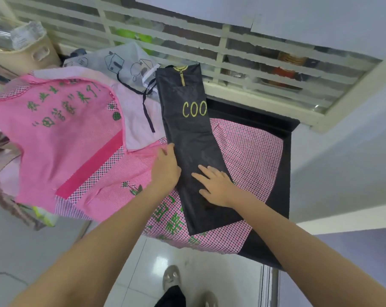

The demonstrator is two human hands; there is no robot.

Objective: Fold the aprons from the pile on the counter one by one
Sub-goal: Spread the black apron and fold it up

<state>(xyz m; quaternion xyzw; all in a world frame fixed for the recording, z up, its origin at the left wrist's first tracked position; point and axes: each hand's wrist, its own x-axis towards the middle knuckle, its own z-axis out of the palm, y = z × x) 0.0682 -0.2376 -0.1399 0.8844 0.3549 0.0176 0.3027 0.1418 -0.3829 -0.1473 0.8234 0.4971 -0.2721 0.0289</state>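
Black fabric apron (194, 138) with yellow "COO" lettering lies folded into a long strip at centre, atop a pink checked apron (249, 151). Right hand (216, 185) presses it flat, fingers straight, at 5 o'clock. Left hand (166, 168) touches its 9 o'clock edge, fingers relaxed. Bright pink printed apron (61, 138) heaps at 9 o'clock.
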